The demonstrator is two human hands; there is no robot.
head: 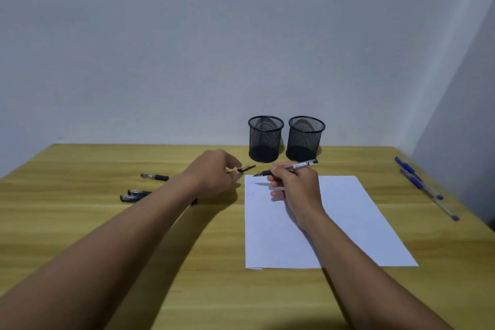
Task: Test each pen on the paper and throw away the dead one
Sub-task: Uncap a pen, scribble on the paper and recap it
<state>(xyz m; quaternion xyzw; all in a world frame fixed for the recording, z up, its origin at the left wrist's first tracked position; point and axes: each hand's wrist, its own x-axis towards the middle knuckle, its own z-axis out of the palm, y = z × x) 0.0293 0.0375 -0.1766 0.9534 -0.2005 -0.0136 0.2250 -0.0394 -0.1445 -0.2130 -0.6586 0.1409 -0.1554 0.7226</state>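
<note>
Desk (80, 166), right hand (294, 186) grips pen (304, 164), left (214, 171) touches cap (247, 168)

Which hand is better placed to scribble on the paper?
Right: the right hand grips the uncapped pen, tip at the top-left corner of the paper; the left hand is off the sheet, by the cap.

Black mesh cups (265, 142), yellow wood-grain table (241, 297), white paper (361, 222), blue pens (408, 169) right, black-and-clear pens (154, 176) left.

Yellow wood-grain table (267, 303); plain grey walls (160, 35), seemingly dim light.
</note>
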